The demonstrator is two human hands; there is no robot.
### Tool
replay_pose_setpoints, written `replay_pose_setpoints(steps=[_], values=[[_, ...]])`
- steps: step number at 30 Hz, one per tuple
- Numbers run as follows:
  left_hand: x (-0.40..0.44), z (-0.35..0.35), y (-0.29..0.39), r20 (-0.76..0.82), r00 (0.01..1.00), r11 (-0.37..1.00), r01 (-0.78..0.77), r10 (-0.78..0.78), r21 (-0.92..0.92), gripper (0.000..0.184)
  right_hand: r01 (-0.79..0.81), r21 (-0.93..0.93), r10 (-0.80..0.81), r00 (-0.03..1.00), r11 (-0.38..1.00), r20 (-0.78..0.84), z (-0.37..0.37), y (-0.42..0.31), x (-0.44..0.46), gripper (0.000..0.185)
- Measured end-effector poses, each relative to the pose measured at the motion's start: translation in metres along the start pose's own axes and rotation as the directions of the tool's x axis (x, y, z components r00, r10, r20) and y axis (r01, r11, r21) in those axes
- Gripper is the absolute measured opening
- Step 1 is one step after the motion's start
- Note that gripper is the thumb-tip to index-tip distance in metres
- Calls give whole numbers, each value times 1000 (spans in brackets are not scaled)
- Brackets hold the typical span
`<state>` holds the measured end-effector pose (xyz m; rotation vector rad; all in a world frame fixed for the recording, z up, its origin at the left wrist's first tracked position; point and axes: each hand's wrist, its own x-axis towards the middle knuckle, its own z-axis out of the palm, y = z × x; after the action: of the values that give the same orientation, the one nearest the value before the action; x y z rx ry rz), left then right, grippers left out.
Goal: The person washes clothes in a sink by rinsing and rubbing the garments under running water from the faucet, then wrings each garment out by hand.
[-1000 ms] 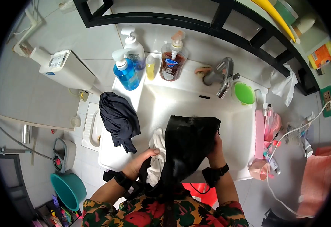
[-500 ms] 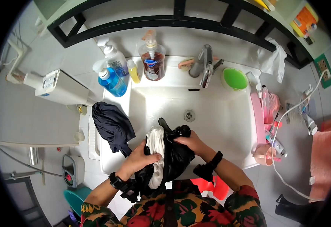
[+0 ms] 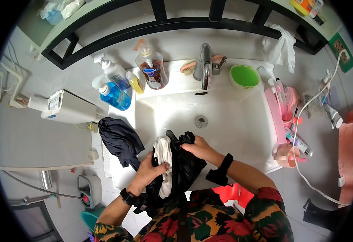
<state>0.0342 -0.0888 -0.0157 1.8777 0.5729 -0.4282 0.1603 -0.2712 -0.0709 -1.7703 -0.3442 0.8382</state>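
Observation:
At the near edge of the sink, my two hands hold a crumpled bundle. My left hand [image 3: 147, 174] is closed on its left side, the thumb pressing over a white cloth [image 3: 163, 151]. Glossy black material [image 3: 188, 163] wraps around the white cloth; I cannot tell whether it is a bag or a garment. My right hand [image 3: 200, 148] pinches the top right of this black material, fingers partly hidden in its folds. Just left of the bundle, a dark folded cloth [image 3: 120, 141] drapes over the sink's left rim.
The white sink [image 3: 233, 121] has a metal faucet [image 3: 205, 66] at its back. Soap bottles, including a blue one [image 3: 115, 96], stand at the back left. A green bowl [image 3: 244, 76] sits at the back right, with a pink rack [image 3: 276, 117] along the right side.
The camera view has shifted slightly. My right hand has moved a little up and left, with the black material's top edge. My left hand keeps its hold on the white cloth.

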Motion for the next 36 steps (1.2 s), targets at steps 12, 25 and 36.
replay_pose_setpoints(steps=[12, 25, 36], values=[[-5, 1, -4, -44, 998, 979, 43, -53, -201, 86, -138, -712, 213, 977, 688, 17, -30, 24, 10, 71], [-24, 9, -4, -168, 980, 931, 41, -109, -362, 84, -119, -848, 390, 914, 516, 109, -24, 50, 36, 77], [-31, 17, -8, -246, 959, 892, 18, -144, -451, 82, -135, -889, 338, 941, 438, 23, -21, 49, 48, 81]])
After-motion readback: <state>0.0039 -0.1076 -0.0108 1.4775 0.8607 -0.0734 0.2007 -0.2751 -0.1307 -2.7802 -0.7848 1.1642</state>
